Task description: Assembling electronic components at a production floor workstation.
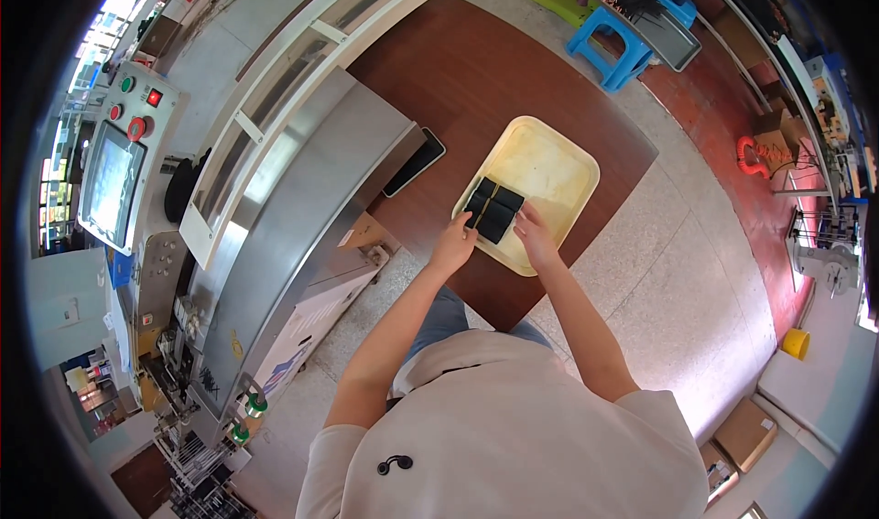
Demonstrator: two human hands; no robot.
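Note:
A bundle of black rectangular pieces (495, 211), crossed by a thin yellowish band, sits at the near left part of a cream tray (565, 165). At its left edge, the fingers of my left hand (452, 244) are curled and pressed against it. My right hand (536, 234) holds the opposite edge with bent fingers, so the bundle is gripped between both hands. Whether the bundle rests on the tray or is slightly raised I cannot tell. What the black pieces are is too small to make out.
The tray stands on a dark brown table (476, 61). A black flat tray-like object (416, 164) lies left of it, against a steel machine (302, 180) with a control panel (119, 171). Beyond the table are a blue stool (612, 45) and a grey tray (673, 41) with dark items.

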